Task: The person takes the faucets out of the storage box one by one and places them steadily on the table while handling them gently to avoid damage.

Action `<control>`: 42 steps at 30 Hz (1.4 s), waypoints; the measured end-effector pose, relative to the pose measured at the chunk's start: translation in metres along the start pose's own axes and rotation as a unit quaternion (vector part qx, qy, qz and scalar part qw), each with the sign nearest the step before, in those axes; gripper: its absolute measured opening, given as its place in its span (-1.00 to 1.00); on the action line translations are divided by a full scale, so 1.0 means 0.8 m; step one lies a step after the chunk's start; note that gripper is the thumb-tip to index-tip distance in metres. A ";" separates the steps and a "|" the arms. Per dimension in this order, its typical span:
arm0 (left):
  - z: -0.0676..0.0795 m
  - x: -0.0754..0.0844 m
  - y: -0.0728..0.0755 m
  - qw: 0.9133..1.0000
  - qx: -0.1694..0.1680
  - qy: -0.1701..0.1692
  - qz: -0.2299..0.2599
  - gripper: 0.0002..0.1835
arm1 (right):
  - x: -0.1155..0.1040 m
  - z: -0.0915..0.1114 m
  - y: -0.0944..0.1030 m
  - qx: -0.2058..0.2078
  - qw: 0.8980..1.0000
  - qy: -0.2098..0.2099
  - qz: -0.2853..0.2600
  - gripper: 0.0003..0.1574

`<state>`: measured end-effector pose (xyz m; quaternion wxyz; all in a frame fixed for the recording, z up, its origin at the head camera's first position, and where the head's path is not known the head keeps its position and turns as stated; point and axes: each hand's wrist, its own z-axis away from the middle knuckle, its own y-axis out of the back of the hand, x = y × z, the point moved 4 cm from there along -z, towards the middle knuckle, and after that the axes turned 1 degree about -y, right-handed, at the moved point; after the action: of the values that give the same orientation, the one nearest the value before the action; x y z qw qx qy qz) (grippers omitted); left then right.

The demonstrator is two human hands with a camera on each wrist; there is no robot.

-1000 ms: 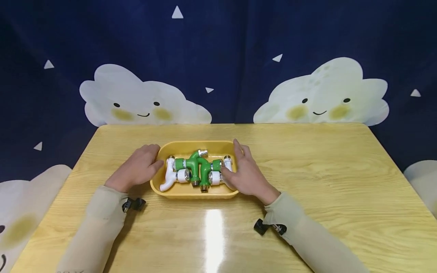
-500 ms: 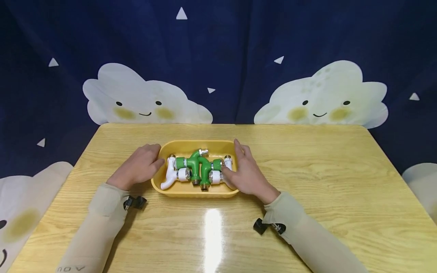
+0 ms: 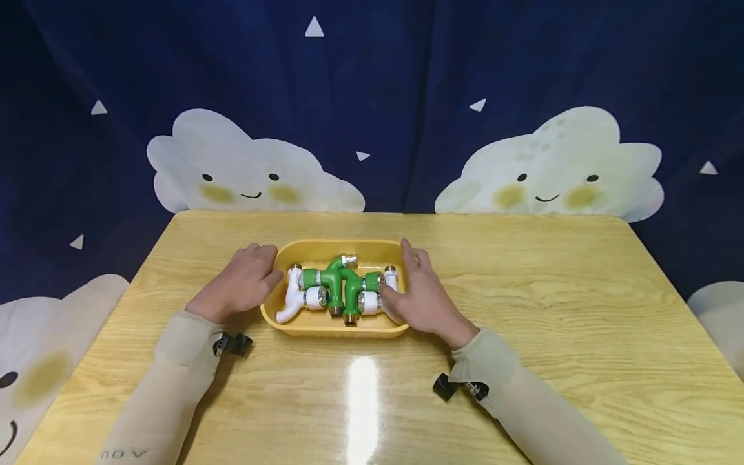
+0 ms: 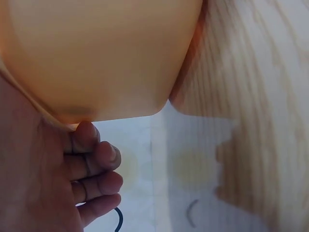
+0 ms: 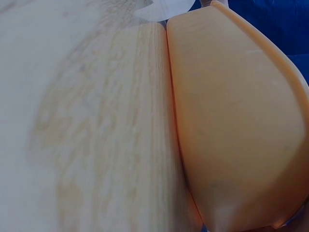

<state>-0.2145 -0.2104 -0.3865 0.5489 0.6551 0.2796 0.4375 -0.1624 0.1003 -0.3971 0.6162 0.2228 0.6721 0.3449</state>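
A yellow plastic basin (image 3: 337, 332) sits on the table with several taps lying in it. At its left end is a white tap (image 3: 293, 297) with a ribbed white handle. Two green taps, one green tap (image 3: 333, 284) beside another green tap (image 3: 351, 297), lie in the middle. A second white tap (image 3: 391, 276) at the right end is partly covered by my right hand. My left hand (image 3: 241, 281) holds the basin's left end, fingers bent at the rim in the left wrist view. My right hand (image 3: 424, 294) grips the right end, thumb over the rim.
The wooden table (image 3: 552, 310) extends on both sides of the basin and in front of it. Behind it hangs a dark blue curtain (image 3: 395, 97) printed with white clouds. A black wrist device (image 3: 235, 344) sits at the left cuff, another wrist device (image 3: 446, 387) at the right.
Both hands stay on the basin and the taps keep their places. The whole head view has only shifted slightly.
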 end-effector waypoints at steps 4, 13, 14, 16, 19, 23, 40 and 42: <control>0.002 0.002 0.000 1.000 -0.006 0.006 0.003 -0.82 | 0.001 0.001 -0.001 0.001 1.000 0.003 -0.002 0.29; 0.002 0.002 -0.001 1.000 -0.013 0.012 -0.004 -0.82 | 0.002 0.001 -0.002 0.004 1.000 0.008 -0.011 0.28; 0.002 0.001 -0.001 1.000 -0.014 0.013 -0.005 -0.83 | 0.002 0.001 -0.002 0.004 1.000 0.008 -0.012 0.28; 0.003 0.001 -0.002 1.000 -0.015 0.015 -0.005 -0.83 | 0.002 0.001 -0.003 0.003 1.000 0.008 -0.012 0.27; 0.002 0.001 -0.003 1.000 -0.014 0.015 -0.005 -0.83 | 0.002 0.001 -0.003 0.003 1.000 0.006 -0.011 0.27; 0.001 0.001 -0.003 1.000 -0.014 0.014 -0.006 -0.82 | 0.002 0.001 -0.002 0.004 1.000 0.006 -0.012 0.27; 0.002 0.001 -0.003 1.000 -0.008 0.016 -0.012 -0.82 | -0.001 0.001 0.006 -0.008 1.000 -0.017 -0.019 0.26; 0.003 0.001 -0.003 1.000 -0.007 0.016 -0.013 -0.82 | -0.002 0.001 0.008 -0.003 1.000 -0.015 -0.018 0.26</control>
<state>-0.2121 -0.2103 -0.3890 0.5548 0.6406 0.2931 0.4427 -0.1624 0.1035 -0.3917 0.6328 0.2137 0.6656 0.3329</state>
